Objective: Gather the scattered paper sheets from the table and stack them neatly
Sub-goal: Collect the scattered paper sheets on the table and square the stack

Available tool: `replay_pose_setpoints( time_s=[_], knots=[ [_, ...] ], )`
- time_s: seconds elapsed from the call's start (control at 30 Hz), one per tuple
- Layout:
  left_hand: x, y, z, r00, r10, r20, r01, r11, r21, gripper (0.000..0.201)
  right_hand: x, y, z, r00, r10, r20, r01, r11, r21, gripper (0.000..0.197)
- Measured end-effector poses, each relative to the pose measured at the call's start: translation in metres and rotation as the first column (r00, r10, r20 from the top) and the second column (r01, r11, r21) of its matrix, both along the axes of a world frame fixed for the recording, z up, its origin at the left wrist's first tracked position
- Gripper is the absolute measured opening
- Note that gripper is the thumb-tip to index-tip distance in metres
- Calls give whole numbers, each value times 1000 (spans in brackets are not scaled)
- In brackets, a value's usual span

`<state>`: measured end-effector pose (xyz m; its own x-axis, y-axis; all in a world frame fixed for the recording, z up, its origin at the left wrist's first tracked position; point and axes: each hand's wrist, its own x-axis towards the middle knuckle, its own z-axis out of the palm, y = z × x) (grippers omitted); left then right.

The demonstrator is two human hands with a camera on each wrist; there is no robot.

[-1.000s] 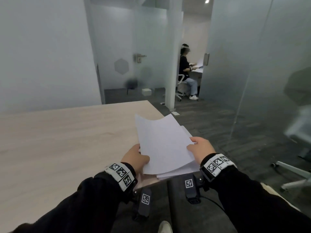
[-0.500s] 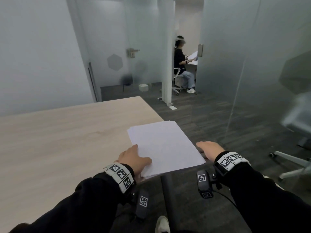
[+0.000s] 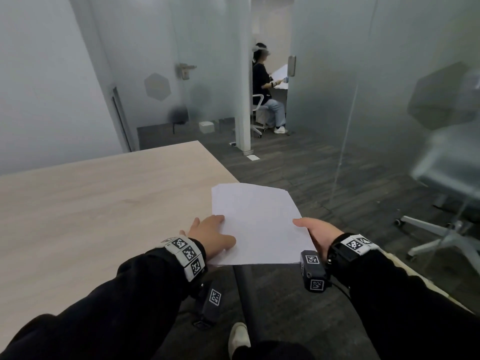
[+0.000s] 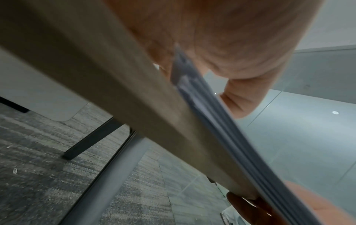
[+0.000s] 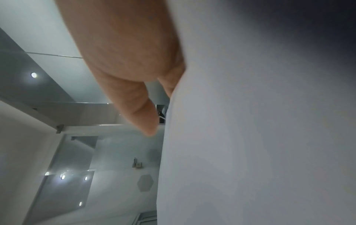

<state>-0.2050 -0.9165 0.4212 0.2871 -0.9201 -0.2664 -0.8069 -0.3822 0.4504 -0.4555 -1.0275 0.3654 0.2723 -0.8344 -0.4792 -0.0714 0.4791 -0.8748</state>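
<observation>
At the bench's (image 3: 104, 203) near right corner, sheets (image 3: 257, 224) lay stacked, edges uneven; my left hand (image 3: 210, 235) pressed flat, my right hand (image 3: 319, 235) pinched them.

Paper stack (image 3: 255, 224) on table (image 3: 104, 203) corner

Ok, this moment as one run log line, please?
paper stack: on table corner, overhanging | left grip: presses left edge | right grip: pinches right edge
</observation>
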Motion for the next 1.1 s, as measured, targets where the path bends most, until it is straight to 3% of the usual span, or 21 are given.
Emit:
replay_pose_setpoints(
  time_s=[0.13, 0.23, 0.33, 0.37, 0.43, 0.53, 0.6, 0.67, 0.73, 0.8, 0.9, 1.0, 1.1],
  knots=[
    [2, 4, 1, 1000, -21, -14, 21, 1000, 18, 97, 6, 1, 11, 978, 47, -203, -82, 982, -168, 45],
    [8, 8, 1, 998, 20, -64, -21, 1000, -8, 97, 19, 8, 40, 851, 22, -525, -261, 885, -386, 21],
    [17, 14, 2, 963, 80, -256, -110, 988, -106, 83, 32, 21, 67, 808, -36, -588, -322, 809, -492, 27],
    [22, 16, 2, 933, 100, -346, -161, 975, -151, 74, 38, 25, 72, 821, -41, -569, -320, 793, -519, 28],
    [36, 22, 5, 861, 168, -481, -287, 939, -187, 73, 50, 30, 78, 874, -13, -486, -298, 775, -557, 28],
    [68, 34, 8, 745, 237, -624, -450, 869, -207, 93, 74, 42, 77, 962, 38, -271, -192, 797, -573, 25],
    [95, 47, 10, 622, 263, -738, -551, 816, -174, 109, 96, 51, 74, 993, 96, -67, -117, 839, -531, 34],
    [118, 67, 17, 430, 224, -875, -597, 797, -90, 92, 122, 62, 74, 985, 155, 81, -97, 870, -482, 35],
    [136, 89, 28, 332, 133, -934, -588, 804, -94, 51, 152, 71, 75, 964, 222, 148, -129, 872, -471, 32],
    [158, 105, 32, 389, 78, -918, -621, 758, -199, 26, 186, 80, 74, 950, 276, 144, -170, 847, -503, 34],
    [191, 129, 37, 537, 80, -840, -679, 632, -375, 16, 235, 92, 75, 950, 307, 64, -211, 777, -594, 34],
    [219, 152, 40, 624, 95, -776, -672, 571, -471, 21, 278, 105, 78, 947, 317, 53, -217, 752, -623, 34],
    [238, 172, 41, 635, 119, -763, -699, 509, -502, 32, 310, 116, 77, 940, 332, 77, -210, 742, -636, 34]
  ],
)
